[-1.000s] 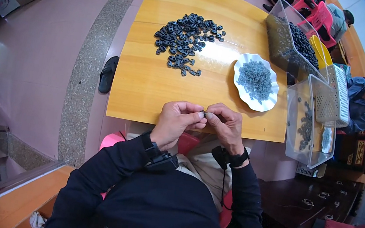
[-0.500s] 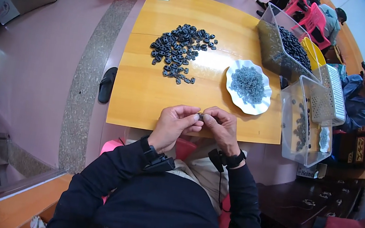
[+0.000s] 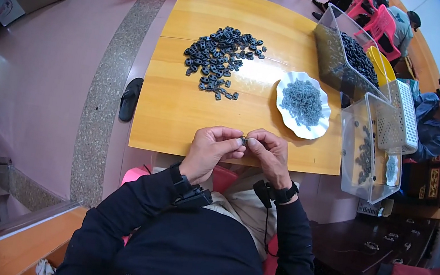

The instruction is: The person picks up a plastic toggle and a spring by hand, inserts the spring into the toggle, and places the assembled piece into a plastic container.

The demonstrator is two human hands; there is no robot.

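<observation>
Over the near edge of the yellow wooden table [image 3: 176, 125], my left hand [image 3: 209, 150] and my right hand [image 3: 270, 153] meet. Their thumbs and fingertips pinch a small dark part [image 3: 244, 140] between them; the fingers cover most of it, so its exact shape is hidden. Farther off lies a loose pile of small black two-holed plastic pieces [image 3: 215, 60]. To the right of the pile, a white scalloped plate [image 3: 317, 130] holds a heap of small translucent grey-blue pieces [image 3: 302, 101].
Along the table's right side stand a clear bin [image 3: 327, 68] of black pieces, another clear bin [image 3: 351, 157] with a few parts, a white perforated basket [image 3: 402, 116] and a yellow container [image 3: 380, 64]. A person [image 3: 433, 121] sits beyond them. One black slipper [image 3: 130, 99] lies left.
My hands stay together at the table edge, with only slight finger movement around the small part. The view has shifted a little; the pile and plate look unchanged.
</observation>
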